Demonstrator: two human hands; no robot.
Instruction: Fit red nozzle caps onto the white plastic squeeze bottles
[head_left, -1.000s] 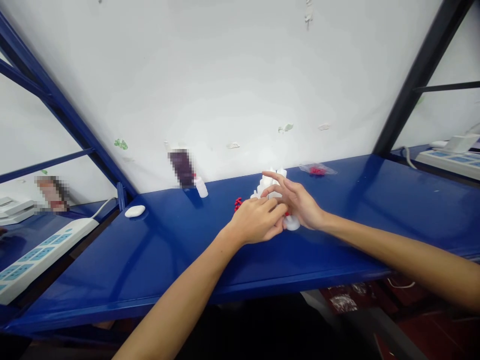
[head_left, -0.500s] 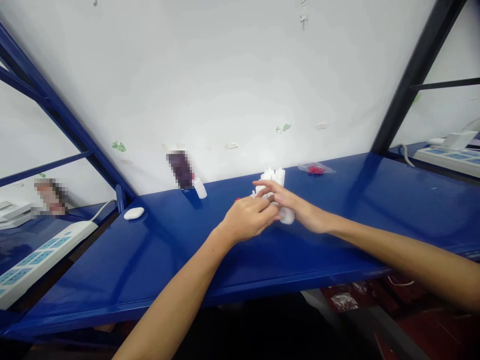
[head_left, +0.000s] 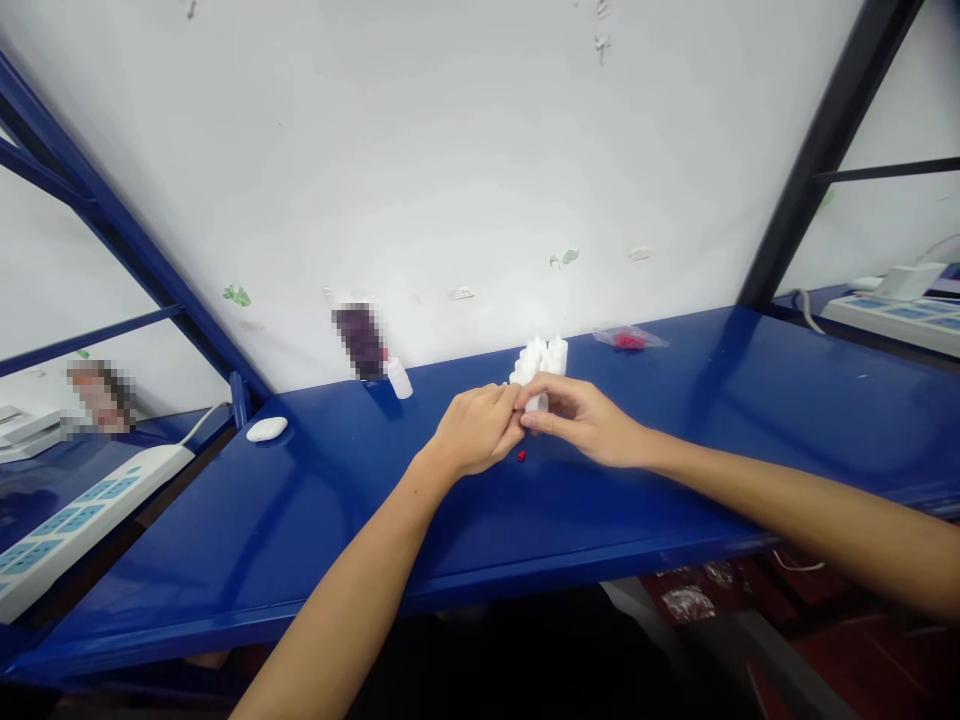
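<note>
A small white squeeze bottle (head_left: 537, 402) lies in my right hand (head_left: 592, 420), its base end showing between the thumb and fingers. My left hand (head_left: 476, 430) is closed right against my right fingertips, at the bottle's other end; its fingers hide what they grip. On the blue table just below the hands is a small red cap (head_left: 521, 456). Behind the hands stands a cluster of several white bottles (head_left: 541, 357) with pointed tips.
One white bottle with a red top (head_left: 400, 378) leans by a pixelated dark object (head_left: 360, 340) at the wall. A clear bag of red caps (head_left: 630, 341) lies at the back right. A white oval case (head_left: 267, 429) and a power strip (head_left: 94, 525) are on the left.
My right hand has lowered its fingers and moved the bottle left, closer to my left hand. The red cap now shows below the hands; earlier some red showed behind my left hand.
</note>
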